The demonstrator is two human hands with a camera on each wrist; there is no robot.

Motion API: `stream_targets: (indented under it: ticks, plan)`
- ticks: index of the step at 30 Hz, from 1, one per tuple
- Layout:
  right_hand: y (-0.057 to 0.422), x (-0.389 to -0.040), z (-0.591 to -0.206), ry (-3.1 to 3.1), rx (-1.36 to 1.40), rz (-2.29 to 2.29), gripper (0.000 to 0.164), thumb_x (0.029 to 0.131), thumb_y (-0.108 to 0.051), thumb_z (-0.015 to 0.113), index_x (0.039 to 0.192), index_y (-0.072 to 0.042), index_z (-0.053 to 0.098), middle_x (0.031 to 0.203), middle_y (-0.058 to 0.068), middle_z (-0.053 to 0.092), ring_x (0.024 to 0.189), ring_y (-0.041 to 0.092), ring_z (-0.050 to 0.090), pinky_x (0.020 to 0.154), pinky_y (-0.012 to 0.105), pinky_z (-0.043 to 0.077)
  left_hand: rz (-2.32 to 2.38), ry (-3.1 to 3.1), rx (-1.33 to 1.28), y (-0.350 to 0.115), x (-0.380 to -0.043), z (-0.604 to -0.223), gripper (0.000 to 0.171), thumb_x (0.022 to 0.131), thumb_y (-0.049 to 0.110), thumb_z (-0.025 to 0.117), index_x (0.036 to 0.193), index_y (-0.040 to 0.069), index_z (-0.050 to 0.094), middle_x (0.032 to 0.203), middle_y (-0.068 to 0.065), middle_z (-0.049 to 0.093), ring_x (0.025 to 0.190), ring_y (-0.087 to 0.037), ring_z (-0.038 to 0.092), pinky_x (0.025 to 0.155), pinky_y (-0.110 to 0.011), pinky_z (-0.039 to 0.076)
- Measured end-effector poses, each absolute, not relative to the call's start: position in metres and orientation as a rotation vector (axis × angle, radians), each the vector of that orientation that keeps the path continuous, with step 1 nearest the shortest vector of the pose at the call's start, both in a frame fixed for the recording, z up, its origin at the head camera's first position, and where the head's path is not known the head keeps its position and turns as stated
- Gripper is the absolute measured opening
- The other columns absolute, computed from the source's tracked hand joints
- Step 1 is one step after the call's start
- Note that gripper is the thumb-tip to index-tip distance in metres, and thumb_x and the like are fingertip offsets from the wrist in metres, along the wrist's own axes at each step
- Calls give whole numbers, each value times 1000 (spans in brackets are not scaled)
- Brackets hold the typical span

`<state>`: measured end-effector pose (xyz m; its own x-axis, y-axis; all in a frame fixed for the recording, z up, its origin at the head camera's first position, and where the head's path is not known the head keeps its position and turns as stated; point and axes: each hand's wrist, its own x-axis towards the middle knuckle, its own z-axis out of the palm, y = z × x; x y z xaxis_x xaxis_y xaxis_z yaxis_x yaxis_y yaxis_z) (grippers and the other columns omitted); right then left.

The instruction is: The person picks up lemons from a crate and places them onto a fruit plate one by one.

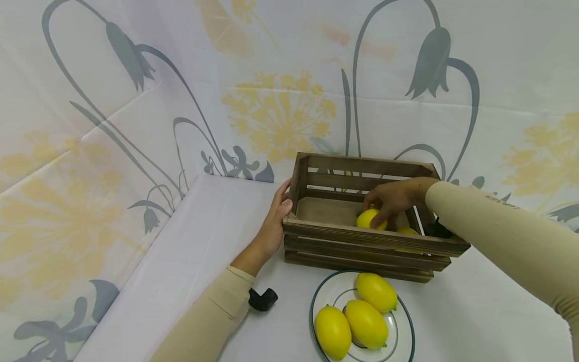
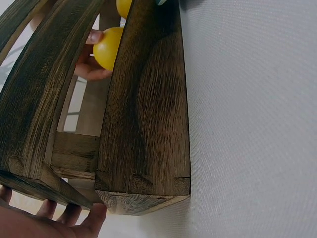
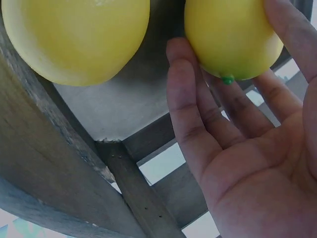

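A slatted brown wooden crate (image 1: 362,240) stands toward the back of the white surface. My left hand (image 1: 270,223) rests against its left end, the fingers touching the outside and the thumb at the front corner. Inside the crate, my right hand (image 1: 392,198) holds a yellow lemon (image 1: 364,219) between thumb and fingers, near the front wall. The right wrist view shows this lemon (image 3: 230,34) with its green tip toward the palm. Another lemon (image 3: 74,39) lies beside it in the crate, partly hidden behind the front slats in the head view.
In front of the crate is a clear glass plate (image 1: 408,332) bearing three lemons (image 1: 365,324). A small black angular object (image 1: 264,300) shows beside the left forearm. Behind the crate hangs a white cloth (image 1: 312,55) printed with flowers.
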<state>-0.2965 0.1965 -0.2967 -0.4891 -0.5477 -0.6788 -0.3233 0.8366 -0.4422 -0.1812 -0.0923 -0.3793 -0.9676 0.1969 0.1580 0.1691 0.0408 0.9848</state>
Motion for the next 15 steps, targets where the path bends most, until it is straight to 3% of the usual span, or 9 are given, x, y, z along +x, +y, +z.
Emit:
stream_targets:
  ticks: [15]
  plan:
    - [192, -295, -288, 2131, -691, -381, 49, 90, -32, 74, 129, -8, 57, 123, 12, 58, 103, 19, 61, 91, 37, 57, 2135, 2256, 407, -92, -182, -380, 66, 97, 47, 27, 160, 35, 12, 157, -13, 19, 142, -42, 29, 114, -60, 25]
